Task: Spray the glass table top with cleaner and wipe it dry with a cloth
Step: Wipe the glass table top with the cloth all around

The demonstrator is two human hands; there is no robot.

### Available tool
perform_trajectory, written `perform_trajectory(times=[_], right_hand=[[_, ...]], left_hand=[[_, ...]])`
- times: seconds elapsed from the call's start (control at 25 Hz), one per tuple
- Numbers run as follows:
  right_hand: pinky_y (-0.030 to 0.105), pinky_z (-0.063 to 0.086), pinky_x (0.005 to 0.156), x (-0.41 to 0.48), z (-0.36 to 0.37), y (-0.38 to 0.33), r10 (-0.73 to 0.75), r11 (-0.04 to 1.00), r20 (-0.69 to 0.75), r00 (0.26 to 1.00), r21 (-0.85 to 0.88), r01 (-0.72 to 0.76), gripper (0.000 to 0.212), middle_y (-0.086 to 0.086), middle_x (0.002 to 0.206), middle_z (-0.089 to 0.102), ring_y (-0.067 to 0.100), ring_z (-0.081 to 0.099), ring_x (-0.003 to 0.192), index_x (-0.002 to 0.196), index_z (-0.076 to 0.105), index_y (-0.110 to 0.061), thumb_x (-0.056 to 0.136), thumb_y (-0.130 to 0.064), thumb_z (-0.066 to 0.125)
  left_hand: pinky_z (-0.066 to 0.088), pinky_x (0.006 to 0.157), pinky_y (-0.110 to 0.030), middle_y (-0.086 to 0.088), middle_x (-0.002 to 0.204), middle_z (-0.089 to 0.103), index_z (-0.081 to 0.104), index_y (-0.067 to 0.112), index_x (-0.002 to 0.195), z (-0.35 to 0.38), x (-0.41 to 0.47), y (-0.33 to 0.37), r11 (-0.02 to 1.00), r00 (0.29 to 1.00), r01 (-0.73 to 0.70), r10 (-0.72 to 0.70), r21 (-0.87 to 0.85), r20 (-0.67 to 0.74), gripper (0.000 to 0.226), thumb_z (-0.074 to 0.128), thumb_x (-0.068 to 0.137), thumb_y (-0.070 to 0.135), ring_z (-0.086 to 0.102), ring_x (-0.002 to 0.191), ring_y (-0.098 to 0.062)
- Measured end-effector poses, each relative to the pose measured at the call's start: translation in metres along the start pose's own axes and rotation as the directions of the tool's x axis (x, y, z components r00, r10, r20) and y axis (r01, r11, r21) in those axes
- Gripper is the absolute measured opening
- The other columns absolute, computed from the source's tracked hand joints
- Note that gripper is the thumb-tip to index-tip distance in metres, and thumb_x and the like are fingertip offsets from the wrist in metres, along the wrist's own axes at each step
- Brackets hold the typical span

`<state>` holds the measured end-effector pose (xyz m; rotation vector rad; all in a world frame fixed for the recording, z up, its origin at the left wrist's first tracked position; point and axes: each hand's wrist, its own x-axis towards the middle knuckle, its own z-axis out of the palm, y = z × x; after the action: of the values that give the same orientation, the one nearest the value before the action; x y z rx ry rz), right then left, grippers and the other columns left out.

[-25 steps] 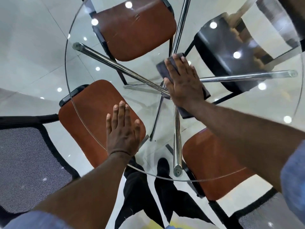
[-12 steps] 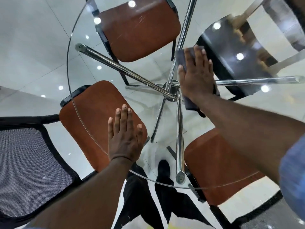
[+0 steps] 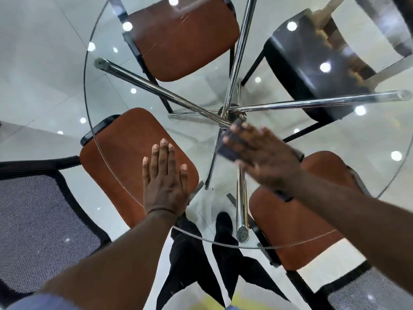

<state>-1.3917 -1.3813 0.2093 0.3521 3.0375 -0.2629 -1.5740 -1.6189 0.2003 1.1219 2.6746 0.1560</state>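
A round clear glass table top (image 3: 143, 95) fills the view, with chrome legs (image 3: 156, 90) meeting at a hub beneath it. My right hand (image 3: 266, 157) presses flat on a dark cloth (image 3: 225, 148) just in front of the hub; hand and cloth are blurred by motion. The cloth shows mainly at my fingertips and a bit at my wrist. My left hand (image 3: 165, 177) lies flat on the glass near the front left edge, fingers together, holding nothing. No spray bottle is in view.
Brown-seated chairs stand under the table at the back (image 3: 181, 39), left (image 3: 120, 151) and front right (image 3: 297, 220). A black chair (image 3: 312, 70) sits at the back right. Mesh chairs are at the far left (image 3: 38, 222) and lower right (image 3: 366, 291). My legs (image 3: 190, 262) show through the glass.
My right hand has swept the cloth from the back right of the hub toward me, to just in front of it. The left hand has stayed in place.
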Motion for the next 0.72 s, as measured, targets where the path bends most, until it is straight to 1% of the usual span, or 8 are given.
perform_trajectory(times=[0.08, 0.2, 0.24, 0.32, 0.44, 0.52, 0.6, 0.72], right_hand=[[0.055, 0.020, 0.132, 0.039, -0.010, 0.042, 0.280, 0.960, -0.079, 0.957, 0.050, -0.276, 0.069, 0.000, 0.182, 0.013, 0.025, 0.014, 0.167, 0.172, 0.014, -0.040, 0.110, -0.049, 0.043], [0.056, 0.014, 0.133, 0.113, -0.022, 0.060, 0.608, 0.793, -0.167, 0.776, 0.097, -0.601, 0.069, 0.009, 0.180, 0.016, 0.034, 0.016, 0.166, 0.172, 0.019, -0.030, 0.109, -0.052, 0.035], [0.057, 0.016, 0.132, 0.131, -0.020, 0.048, 0.613, 0.790, -0.178, 0.770, 0.096, -0.606, 0.071, 0.011, 0.179, 0.020, 0.037, 0.018, 0.165, 0.172, 0.021, -0.027, 0.107, -0.052, 0.034], [0.057, 0.022, 0.130, 0.141, -0.012, 0.004, 0.505, 0.863, -0.187, 0.843, 0.099, -0.495, 0.071, 0.011, 0.178, 0.025, 0.039, 0.022, 0.164, 0.171, 0.026, -0.024, 0.106, -0.050, 0.037], [0.052, 0.020, 0.132, 0.076, 0.001, -0.074, 0.175, 0.984, -0.118, 0.978, 0.055, -0.169, 0.069, 0.004, 0.180, 0.019, 0.031, 0.017, 0.167, 0.172, 0.024, -0.030, 0.109, -0.050, 0.041], [0.047, 0.016, 0.133, 0.013, 0.006, -0.079, 0.031, 0.999, -0.065, 0.997, 0.018, -0.030, 0.067, -0.001, 0.181, 0.015, 0.024, 0.014, 0.168, 0.172, 0.020, -0.035, 0.110, -0.053, 0.041], [0.051, 0.021, 0.132, -0.029, 0.003, -0.042, 0.074, 0.997, -0.028, 0.997, 0.030, -0.073, 0.072, -0.004, 0.181, 0.012, 0.022, 0.014, 0.167, 0.171, 0.010, -0.043, 0.108, -0.053, 0.043], [0.060, 0.027, 0.128, -0.017, -0.009, 0.038, 0.425, 0.905, -0.110, 0.898, 0.060, -0.421, 0.073, 0.002, 0.181, 0.014, 0.028, 0.019, 0.165, 0.172, 0.004, -0.041, 0.107, -0.052, 0.037]], left_hand=[[0.003, 0.130, -0.048, -0.003, 0.175, 0.003, 0.014, 0.011, 0.165, 0.001, 0.001, 0.000, 1.000, 1.000, -0.004, 0.004, 0.006, 0.001, 0.065, 0.020, 0.109, 0.043, -0.004, 0.161, -0.019], [0.000, 0.130, -0.046, -0.003, 0.175, 0.005, 0.014, 0.012, 0.165, 0.001, 0.001, -0.001, 1.000, 1.000, -0.003, 0.003, -0.009, -0.016, 0.064, 0.021, 0.109, 0.042, -0.003, 0.161, -0.019], [0.000, 0.130, -0.046, -0.002, 0.175, 0.005, 0.014, 0.013, 0.165, 0.002, 0.000, -0.001, 1.000, 1.000, -0.006, 0.005, -0.016, -0.016, 0.063, 0.021, 0.109, 0.041, -0.004, 0.161, -0.018], [0.002, 0.130, -0.046, -0.002, 0.175, 0.006, 0.014, 0.013, 0.165, 0.003, -0.001, -0.001, 1.000, 1.000, -0.010, 0.010, -0.016, -0.028, 0.062, 0.022, 0.109, 0.038, -0.003, 0.161, -0.018], [0.005, 0.130, -0.047, -0.002, 0.174, 0.010, 0.019, 0.012, 0.165, 0.003, 0.000, -0.002, 1.000, 0.999, -0.004, 0.003, -0.017, -0.054, 0.061, 0.024, 0.108, 0.036, 0.002, 0.161, -0.018], [0.005, 0.130, -0.047, -0.001, 0.174, 0.009, 0.019, 0.012, 0.165, 0.002, -0.001, -0.001, 1.000, 0.999, -0.004, 0.002, -0.026, -0.052, 0.062, 0.022, 0.108, 0.036, 0.001, 0.161, -0.017], [0.004, 0.130, -0.046, -0.002, 0.174, 0.011, 0.019, 0.012, 0.164, 0.002, 0.000, 0.000, 0.999, 0.999, -0.002, 0.000, -0.039, -0.047, 0.062, 0.022, 0.108, 0.038, 0.002, 0.161, -0.018], [0.005, 0.130, -0.048, -0.003, 0.174, 0.013, 0.020, 0.011, 0.164, 0.004, -0.001, 0.001, 0.999, 0.998, 0.007, -0.009, -0.036, -0.056, 0.062, 0.024, 0.108, 0.038, 0.004, 0.161, -0.020]])
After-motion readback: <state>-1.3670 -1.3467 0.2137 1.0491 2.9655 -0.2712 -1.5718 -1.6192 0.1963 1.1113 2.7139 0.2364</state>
